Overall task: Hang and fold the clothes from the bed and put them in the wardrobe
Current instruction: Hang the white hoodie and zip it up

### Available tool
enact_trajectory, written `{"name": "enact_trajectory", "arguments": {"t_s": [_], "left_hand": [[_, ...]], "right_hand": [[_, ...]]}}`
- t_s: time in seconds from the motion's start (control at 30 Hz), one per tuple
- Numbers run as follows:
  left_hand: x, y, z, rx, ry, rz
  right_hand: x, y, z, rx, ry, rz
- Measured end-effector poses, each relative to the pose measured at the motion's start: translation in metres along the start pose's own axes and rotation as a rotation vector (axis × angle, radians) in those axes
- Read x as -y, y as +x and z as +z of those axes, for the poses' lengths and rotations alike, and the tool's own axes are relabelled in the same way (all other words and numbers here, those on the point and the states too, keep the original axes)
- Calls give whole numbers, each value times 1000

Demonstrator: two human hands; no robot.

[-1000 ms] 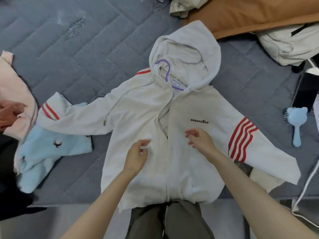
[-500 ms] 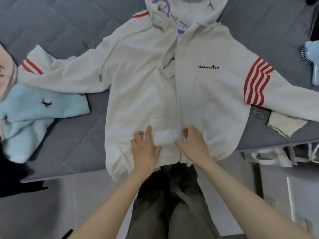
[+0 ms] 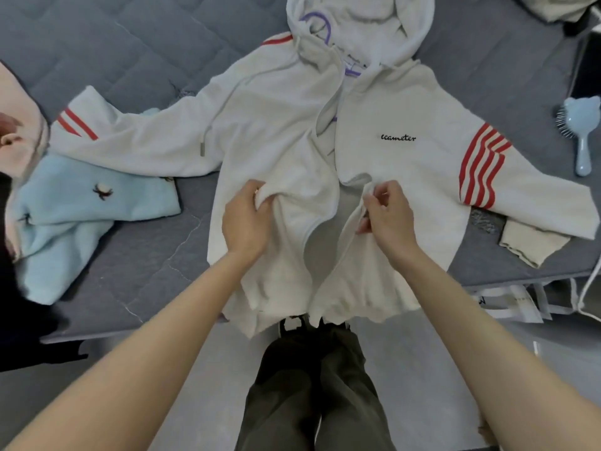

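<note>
Grey bed [image 3: 130, 60]: the quilted cover carries everything. The hoodie's hem hangs over the near edge, so a tug toward the person could slide it to the floor.
White hoodie [image 3: 266, 131]: lies face up at the middle of the near edge, with its hood toward the far edge and its sleeves spread. It has red stripes on both sleeves and small black script on the chest. The front is parted from the chest down, and if lifted like this it could gape and slip off the hanger.
Blue jumper [image 3: 81, 203]: lies under the sleeve end toward the left edge and may get dragged along when the hoodie is lifted.
Left hand [image 3: 245, 222]: clamped on a bunch of one front panel.
Right hand [image 3: 388, 219]: pinches the other front edge beside the gap. Uneven edges or trapped cloth could jam the fastening.
Purple hanger [image 3: 320, 22]: its hook shows inside the hood. The arms are hidden, so I cannot tell whether it sits in the shoulders.
</note>
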State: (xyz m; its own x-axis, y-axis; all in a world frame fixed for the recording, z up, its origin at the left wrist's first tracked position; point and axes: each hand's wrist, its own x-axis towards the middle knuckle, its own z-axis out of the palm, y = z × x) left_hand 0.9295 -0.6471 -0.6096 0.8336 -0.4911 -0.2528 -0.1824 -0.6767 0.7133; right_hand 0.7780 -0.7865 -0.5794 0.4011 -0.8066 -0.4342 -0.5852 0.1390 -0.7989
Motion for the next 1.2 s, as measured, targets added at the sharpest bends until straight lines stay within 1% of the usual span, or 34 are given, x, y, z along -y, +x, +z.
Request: {"name": "enact_trajectory", "arguments": {"t_s": [0.07, 0.13, 0.2, 0.23, 0.27, 0.3, 0.37, 0.43, 0.47, 0.5, 0.57, 0.63, 0.73, 0.77, 0.87, 0.9, 0.97, 1.03, 1.1, 1.17, 1.2], "left_hand": [[-11, 28, -9, -21, -42, -2], [-16, 49, -11, 45, -85, -78], [-14, 54, -6, 159, -13, -178], [-11, 48, -3, 175, 65, -180], [-8, 37, 1, 146, 113, -135], [-6, 23, 4, 88, 109, -70], [0, -10, 11, -67, 70, 34], [7, -42, 20, -216, 78, 22], [11, -55, 25, -250, 66, -4], [17, -68, 30, -237, 33, -24], [30, -88, 40, -111, -94, -68], [42, -101, 45, -6, -175, -112], [54, -108, 48, 49, -140, -99], [58, -108, 49, 74, -109, -84], [67, -106, 51, 107, -5, -75], [68, -105, 51, 105, 19, -91], [65, -105, 52, 80, 46, -138], [59, -107, 50, 7, -8, -181], [54, -112, 47, -23, -94, -208], [49, -116, 44, 51, -256, -279], [45, -118, 43, 118, -386, -361]], "right_hand": [[19, 19, 6, -41, 133, -6], [23, 34, 15, -17, 205, 8], [15, 38, 23, 55, 95, 32], [8, 36, 26, 83, 40, 52], [1, 30, 28, 103, 3, 73], [-8, 22, 30, 116, -28, 83], [-25, 2, 34, 140, -85, 87], [-44, -19, 37, 218, -133, 62], [-51, -29, 39, 271, -187, 34], [-58, -37, 42, 328, -253, 1], [-70, -46, 50, 401, -365, -53], [-76, -46, 61, 368, -415, -109], [-74, -35, 77, 237, -408, -223], [-73, -29, 82, 218, -404, -249], [-70, -13, 91, 248, -450, -286], [-69, -10, 92, 265, -429, -276], [-65, -8, 90, 267, -299, -160], [-58, -12, 83, 262, -149, -2], [-54, -21, 74, 288, -56, 74], [-53, -32, 65, 352, 3, 130], [-53, -37, 61, 394, 39, 163]]}}
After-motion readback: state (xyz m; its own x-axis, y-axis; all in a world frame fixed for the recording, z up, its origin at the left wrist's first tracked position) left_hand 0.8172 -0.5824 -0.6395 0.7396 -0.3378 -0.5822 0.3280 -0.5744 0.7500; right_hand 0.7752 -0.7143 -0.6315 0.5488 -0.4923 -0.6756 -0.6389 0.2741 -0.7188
